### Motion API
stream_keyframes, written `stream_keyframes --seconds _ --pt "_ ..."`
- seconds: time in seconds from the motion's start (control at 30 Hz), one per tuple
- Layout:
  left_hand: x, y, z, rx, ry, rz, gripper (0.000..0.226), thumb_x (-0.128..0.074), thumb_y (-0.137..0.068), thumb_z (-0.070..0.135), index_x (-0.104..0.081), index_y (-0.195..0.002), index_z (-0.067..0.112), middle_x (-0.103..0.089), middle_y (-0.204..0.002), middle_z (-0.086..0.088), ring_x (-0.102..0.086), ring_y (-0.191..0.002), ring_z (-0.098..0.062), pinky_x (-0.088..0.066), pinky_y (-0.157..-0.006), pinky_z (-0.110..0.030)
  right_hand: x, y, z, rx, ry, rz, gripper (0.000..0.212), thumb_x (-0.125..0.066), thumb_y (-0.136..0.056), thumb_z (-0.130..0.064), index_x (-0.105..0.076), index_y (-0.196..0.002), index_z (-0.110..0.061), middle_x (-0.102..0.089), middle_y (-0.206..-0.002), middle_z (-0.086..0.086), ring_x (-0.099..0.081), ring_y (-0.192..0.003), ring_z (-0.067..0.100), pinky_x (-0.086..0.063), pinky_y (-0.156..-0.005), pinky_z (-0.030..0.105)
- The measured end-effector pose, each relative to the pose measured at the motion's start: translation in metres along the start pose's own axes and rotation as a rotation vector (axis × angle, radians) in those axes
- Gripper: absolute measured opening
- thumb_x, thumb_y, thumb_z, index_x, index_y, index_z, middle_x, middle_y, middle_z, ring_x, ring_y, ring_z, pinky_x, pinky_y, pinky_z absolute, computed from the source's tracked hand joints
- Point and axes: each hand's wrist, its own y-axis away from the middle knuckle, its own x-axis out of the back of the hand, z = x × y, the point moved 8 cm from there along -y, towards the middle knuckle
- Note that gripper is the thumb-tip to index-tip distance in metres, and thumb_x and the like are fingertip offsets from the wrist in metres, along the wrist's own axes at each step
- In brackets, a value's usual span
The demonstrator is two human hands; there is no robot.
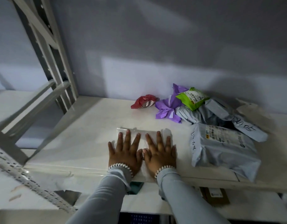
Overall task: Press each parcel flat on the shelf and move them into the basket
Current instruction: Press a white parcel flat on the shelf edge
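Nearest, at the bottom edge, a dark blue perforated thing [145, 219] shows below the shelving; it may be the basket, though too little of it is visible to be sure. Just above it two pale sleeves reach forward, each with a beaded bracelet at the wrist; the left hand [125, 151] and the right hand [160, 152] lie side by side, thumbs almost meeting, fingers straight and spread; neither grip is clenched round anything, both palms simply bear down on the white parcel [139, 141]. That parcel lies at the front edge of the white shelf [84, 139], its near end hanging slightly over the lip; spreading the fingers this way probably serves to push the air out evenly, so the step in hand looks like the flattening, with the move to the basket not yet made.

To the right, near but apart from the hands, a large grey parcel [223, 147] with handwriting and a printed label sits puffed and wrinkled; behind it more grey mailers [220, 110] lean in a heap, with a green packet [192, 98] on top, a crumpled purple bag [168, 109] beside them, and a red packet [144, 101] furthest left by the wall; these seem to wait their turn. At far left stands the grey shelf frame [47, 50].
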Motion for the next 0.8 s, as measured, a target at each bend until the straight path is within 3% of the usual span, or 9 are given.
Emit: stream_keyframes --seconds 0.23,0.7,0.8 --pt "-0.0060 -0.0033 -0.0003 0.008 0.004 -0.039 0.060 -0.011 -0.094 0.055 0.018 -0.144 0.043 0.027 -0.156 0.004 0.022 -0.145 -0.025 0.007 -0.115 -0.057 -0.0046 -0.0032 0.0023 -0.008 0.030 -0.099 0.059 -0.016 -0.094 -0.059 0.018 -0.142 -0.053 0.027 -0.156 -0.008 0.024 -0.144 0.032 0.007 -0.116 0.057" --pt "-0.0097 -0.0048 -0.0018 0.020 0.023 -0.087 0.058 -0.012 -0.093 0.055 0.009 -0.146 0.044 0.018 -0.159 0.005 0.015 -0.147 -0.024 0.005 -0.118 -0.052 -0.0050 -0.0010 0.0012 -0.008 0.060 -0.113 0.056 -0.018 -0.093 -0.060 0.003 -0.145 -0.053 0.014 -0.160 -0.010 0.017 -0.145 0.032 0.006 -0.115 0.058" --pt "-0.0101 -0.0045 -0.0018 0.025 0.029 -0.083 0.059 -0.012 -0.092 0.056 0.007 -0.147 0.044 0.016 -0.159 0.006 0.014 -0.147 -0.024 0.006 -0.117 -0.052 -0.0042 -0.0025 -0.0016 -0.028 0.100 -0.138 0.055 -0.014 -0.094 -0.057 0.001 -0.147 -0.049 0.014 -0.160 -0.008 0.019 -0.145 0.034 0.017 -0.109 0.063"
